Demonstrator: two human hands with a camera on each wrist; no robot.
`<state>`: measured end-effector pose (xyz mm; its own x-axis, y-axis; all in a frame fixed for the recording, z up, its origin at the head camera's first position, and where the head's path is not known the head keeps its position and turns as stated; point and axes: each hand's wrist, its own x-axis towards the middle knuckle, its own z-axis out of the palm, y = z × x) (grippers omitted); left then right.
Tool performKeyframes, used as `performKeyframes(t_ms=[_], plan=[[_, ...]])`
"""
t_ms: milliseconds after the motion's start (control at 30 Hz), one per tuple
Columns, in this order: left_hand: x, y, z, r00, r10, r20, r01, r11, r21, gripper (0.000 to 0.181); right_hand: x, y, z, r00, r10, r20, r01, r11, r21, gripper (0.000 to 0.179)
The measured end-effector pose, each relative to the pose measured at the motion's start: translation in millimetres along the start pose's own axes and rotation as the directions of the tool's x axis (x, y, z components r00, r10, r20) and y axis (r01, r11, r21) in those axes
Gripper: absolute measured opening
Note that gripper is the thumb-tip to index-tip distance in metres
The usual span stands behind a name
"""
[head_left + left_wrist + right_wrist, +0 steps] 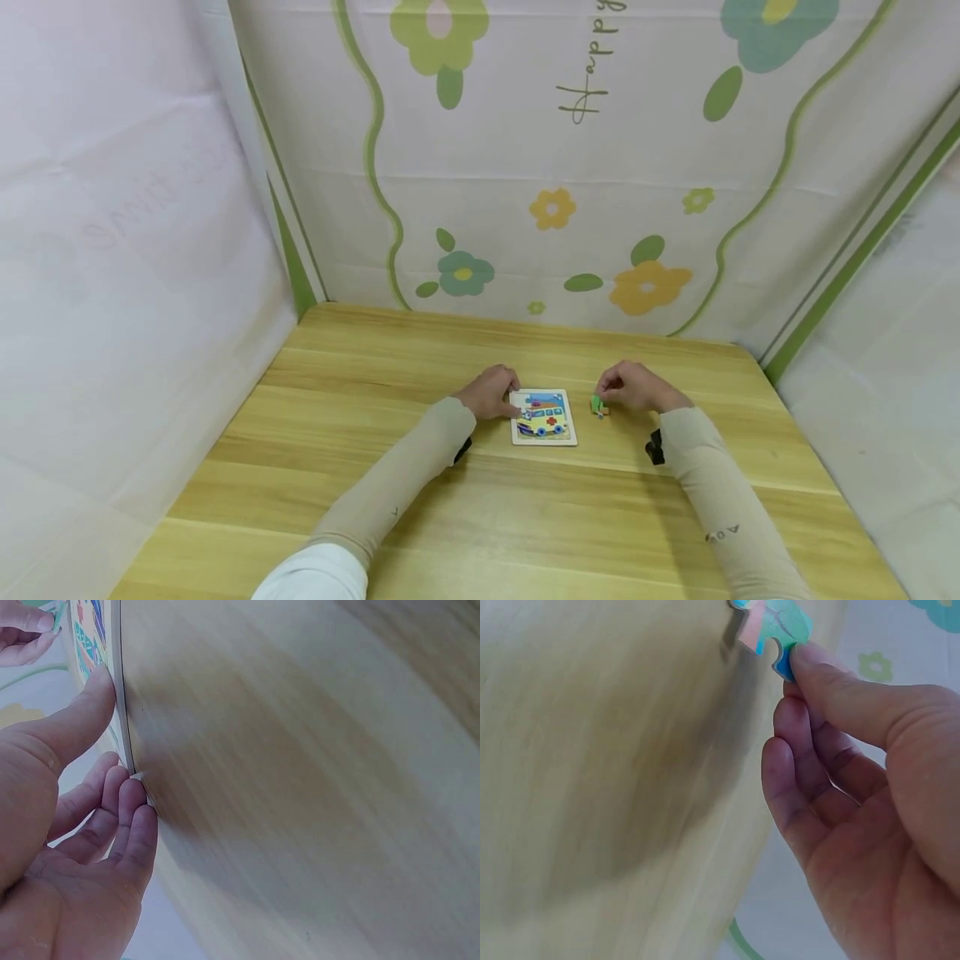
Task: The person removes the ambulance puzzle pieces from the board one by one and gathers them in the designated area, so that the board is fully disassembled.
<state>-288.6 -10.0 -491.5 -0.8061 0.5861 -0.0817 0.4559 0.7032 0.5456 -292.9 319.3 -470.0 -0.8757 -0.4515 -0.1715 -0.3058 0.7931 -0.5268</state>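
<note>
A small jigsaw puzzle board (544,441) with a pale rim lies flat on the table. Its picture is a yellow ambulance (546,421) with a red cross, and a pale patch shows at its upper left. My left hand (491,393) holds the board at its left side, the thumb (94,705) on its edge and the curled fingers (131,796) by a corner. To the right of the board, my right hand (633,387) pinches a mostly green jigsaw piece (786,626) with pink and blue parts between thumb and fingertips. That piece is held tilted, apart from the board.
The wooden table (510,517) extends around both hands. A flower-printed cloth (495,167) hangs behind its far edge, with pale cloth walls (127,275) at the left and right. Dark wrist devices (656,448) sit under both wrists.
</note>
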Motion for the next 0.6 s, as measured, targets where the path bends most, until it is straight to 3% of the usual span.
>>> performKeyframes(t_ms=[233, 600], plan=[[0.8, -0.9, 0.5, 1.000, -0.001, 0.006, 0.001, 1.000, -0.024, 0.043, 2.5, 5.5, 6.9, 0.999, 0.030, -0.017, -0.030, 1.000, -0.005, 0.011], [2.9, -5.8, 1.0, 1.000, 0.002, 0.009, -0.002, 0.998, -0.060, 0.042, 1.5, 7.5, 8.9, 0.998, 0.015, -0.066, -0.017, 0.999, -0.041, 0.009]])
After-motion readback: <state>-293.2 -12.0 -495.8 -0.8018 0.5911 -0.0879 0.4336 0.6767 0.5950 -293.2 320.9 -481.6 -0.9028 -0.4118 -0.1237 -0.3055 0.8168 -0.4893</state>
